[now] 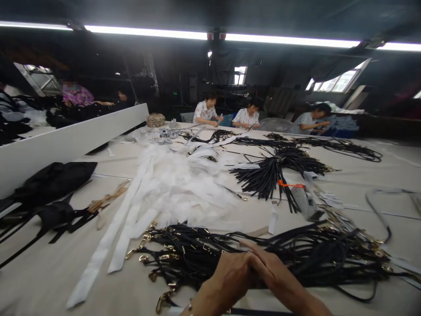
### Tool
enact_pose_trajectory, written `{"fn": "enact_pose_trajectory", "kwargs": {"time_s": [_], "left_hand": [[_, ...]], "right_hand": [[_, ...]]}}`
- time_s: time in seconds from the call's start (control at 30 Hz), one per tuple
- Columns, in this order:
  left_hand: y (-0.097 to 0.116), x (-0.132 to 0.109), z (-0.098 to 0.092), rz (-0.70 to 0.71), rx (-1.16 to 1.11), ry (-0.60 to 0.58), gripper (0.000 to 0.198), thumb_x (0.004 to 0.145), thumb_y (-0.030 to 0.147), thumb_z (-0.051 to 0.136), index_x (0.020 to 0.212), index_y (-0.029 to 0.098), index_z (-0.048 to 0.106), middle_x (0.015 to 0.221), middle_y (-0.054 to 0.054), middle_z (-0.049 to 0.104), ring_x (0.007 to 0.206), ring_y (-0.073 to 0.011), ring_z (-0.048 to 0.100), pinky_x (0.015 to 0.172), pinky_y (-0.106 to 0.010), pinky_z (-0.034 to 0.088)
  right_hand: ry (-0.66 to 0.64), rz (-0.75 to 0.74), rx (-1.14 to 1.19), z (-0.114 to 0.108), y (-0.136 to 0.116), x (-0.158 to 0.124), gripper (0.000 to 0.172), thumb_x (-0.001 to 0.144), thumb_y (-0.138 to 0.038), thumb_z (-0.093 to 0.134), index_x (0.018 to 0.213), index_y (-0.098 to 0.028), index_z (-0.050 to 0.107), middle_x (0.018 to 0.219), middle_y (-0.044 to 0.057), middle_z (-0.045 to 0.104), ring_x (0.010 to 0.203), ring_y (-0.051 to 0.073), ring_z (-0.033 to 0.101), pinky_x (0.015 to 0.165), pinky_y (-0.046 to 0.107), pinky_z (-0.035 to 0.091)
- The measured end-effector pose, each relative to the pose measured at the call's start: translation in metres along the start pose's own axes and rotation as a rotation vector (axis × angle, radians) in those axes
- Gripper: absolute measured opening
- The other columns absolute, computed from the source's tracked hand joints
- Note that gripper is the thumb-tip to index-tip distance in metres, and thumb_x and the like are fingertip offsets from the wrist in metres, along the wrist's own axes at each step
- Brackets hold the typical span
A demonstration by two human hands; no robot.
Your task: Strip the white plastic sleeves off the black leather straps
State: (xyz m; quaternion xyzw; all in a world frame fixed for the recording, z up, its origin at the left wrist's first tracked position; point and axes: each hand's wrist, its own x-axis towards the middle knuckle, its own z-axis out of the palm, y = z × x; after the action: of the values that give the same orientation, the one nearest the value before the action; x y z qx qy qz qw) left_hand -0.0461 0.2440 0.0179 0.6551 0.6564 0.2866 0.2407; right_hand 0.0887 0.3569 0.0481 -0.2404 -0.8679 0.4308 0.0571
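Together, a bare left hand (228, 274) with a thin bracelet (190, 304) at its wrist and a bare right hand (272, 267) meet at the fingers, one against the other; the undersides are hidden, so whether the fingers are curled around anything cannot be told. Spreading behind the fingers and to both sides is a wide, tangled heap of narrow black straps (315, 259) with shiny gold-coloured metal clasps (131, 253); contact with it is unclear. Beyond the fingers to the left lies a loose pile of filmy white strips (184, 184). Beyond them to the right are a fanned bundle of flat black straps (279, 164) and a grey object (306, 202) beside a bright orange band (291, 184). Far left of the fingers, black fabric pieces (62, 175) rest on the broad, pale tabletop (49, 285). Farthest from the fingers, three people (246, 116) sit along the opposite edge.
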Motion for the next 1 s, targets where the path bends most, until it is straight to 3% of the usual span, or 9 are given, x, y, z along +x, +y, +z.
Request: {"fn": "enact_pose_trajectory", "kwargs": {"time_s": [0.1, 0.23, 0.33, 0.43, 0.53, 0.63, 0.77, 0.87, 1.0], "left_hand": [[-0.016, -0.021, -0.009, -0.116, -0.195, 0.012, 0.018, 0.084, 0.038, 0.067, 0.098, 0.027, 0.064, 0.089, 0.001, 0.071, 0.078, -0.0168, 0.062, 0.067, -0.023, 0.042], [-0.048, -0.049, -0.012, -0.249, -0.391, -0.022, 0.010, 0.082, 0.026, 0.064, 0.091, 0.024, 0.063, 0.077, 0.006, 0.064, 0.068, -0.0113, 0.053, 0.060, -0.020, 0.036], [-0.054, -0.054, -0.004, -0.307, -0.459, -0.057, 0.010, 0.079, 0.024, 0.065, 0.089, 0.023, 0.065, 0.070, 0.007, 0.059, 0.064, -0.0105, 0.048, 0.055, -0.021, 0.031], [-0.050, -0.046, 0.002, -0.245, -0.515, -0.115, 0.017, 0.075, 0.028, 0.071, 0.091, 0.024, 0.067, 0.073, 0.007, 0.061, 0.066, -0.0112, 0.050, 0.057, -0.021, 0.033], [-0.064, -0.029, -0.004, -0.196, -0.473, -0.019, 0.025, 0.077, 0.028, 0.070, 0.101, 0.026, 0.065, 0.087, 0.004, 0.066, 0.076, -0.0138, 0.057, 0.066, -0.021, 0.041], [-0.098, 0.002, -0.010, -0.235, -0.208, 0.109, 0.015, 0.088, 0.024, 0.055, 0.101, 0.023, 0.063, 0.096, -0.001, 0.068, 0.088, -0.0165, 0.061, 0.079, -0.025, 0.045], [-0.135, 0.063, 0.007, -0.237, -0.028, 0.065, 0.023, 0.090, 0.017, 0.046, 0.105, 0.020, 0.063, 0.109, -0.007, 0.065, 0.104, -0.0212, 0.059, 0.093, -0.032, 0.042], [-0.143, 0.101, 0.028, -0.233, 0.048, 0.028, 0.030, 0.086, 0.009, 0.049, 0.112, 0.016, 0.061, 0.122, -0.013, 0.060, 0.118, -0.0274, 0.051, 0.101, -0.041, 0.037], [-0.145, 0.125, 0.036, -0.267, 0.088, 0.034, 0.026, 0.088, 0.006, 0.043, 0.104, 0.012, 0.062, 0.116, -0.016, 0.059, 0.118, -0.0307, 0.050, 0.101, -0.050, 0.034]], "right_hand": [[-0.106, 0.071, 0.123, 0.006, 0.002, 0.001, 0.040, 0.093, -0.052, 0.047, 0.103, -0.023, 0.073, 0.096, 0.004, 0.073, 0.093, 0.024, 0.065, 0.084, 0.030, 0.050], [-0.112, 0.207, 0.066, -0.008, 0.034, -0.008, 0.039, 0.087, -0.049, 0.056, 0.066, -0.017, 0.067, 0.063, 0.001, 0.064, 0.060, 0.015, 0.056, 0.057, 0.023, 0.042], [-0.298, 0.386, 0.199, 0.003, 0.042, -0.015, 0.040, 0.086, -0.050, 0.052, 0.069, -0.016, 0.063, 0.054, -0.001, 0.060, 0.041, 0.008, 0.043, 0.040, 0.020, 0.029], [-0.452, 0.425, 0.362, 0.028, 0.038, -0.019, 0.046, 0.088, -0.056, 0.046, 0.076, -0.015, 0.065, 0.051, -0.002, 0.057, 0.034, 0.005, 0.034, 0.036, 0.018, 0.021], [-0.396, 0.448, 0.416, 0.045, 0.041, -0.018, 0.053, 0.085, -0.062, 0.045, 0.081, -0.014, 0.068, 0.042, -0.006, 0.045, 0.032, 0.004, 0.025, 0.036, 0.018, 0.016], [-0.238, 0.568, 0.443, 0.049, 0.055, -0.019, 0.064, 0.077, -0.070, 0.042, 0.092, -0.012, 0.064, 0.041, -0.007, 0.045, 0.031, 0.005, 0.019, 0.034, 0.021, 0.011], [-0.061, 0.697, 0.489, 0.059, 0.065, -0.024, 0.072, 0.070, -0.066, 0.044, 0.116, -0.011, 0.055, 0.049, -0.004, 0.054, 0.032, 0.006, 0.022, 0.035, 0.021, 0.010], [-0.031, 0.698, 0.511, 0.077, 0.063, -0.030, 0.076, 0.070, -0.063, 0.043, 0.124, -0.010, 0.050, 0.054, -0.002, 0.058, 0.033, 0.006, 0.023, 0.036, 0.022, 0.011], [0.043, 0.623, 0.490, 0.099, 0.065, -0.041, 0.074, 0.070, -0.060, 0.051, 0.127, -0.011, 0.053, 0.055, -0.001, 0.057, 0.041, 0.009, 0.033, 0.043, 0.022, 0.023]]}}
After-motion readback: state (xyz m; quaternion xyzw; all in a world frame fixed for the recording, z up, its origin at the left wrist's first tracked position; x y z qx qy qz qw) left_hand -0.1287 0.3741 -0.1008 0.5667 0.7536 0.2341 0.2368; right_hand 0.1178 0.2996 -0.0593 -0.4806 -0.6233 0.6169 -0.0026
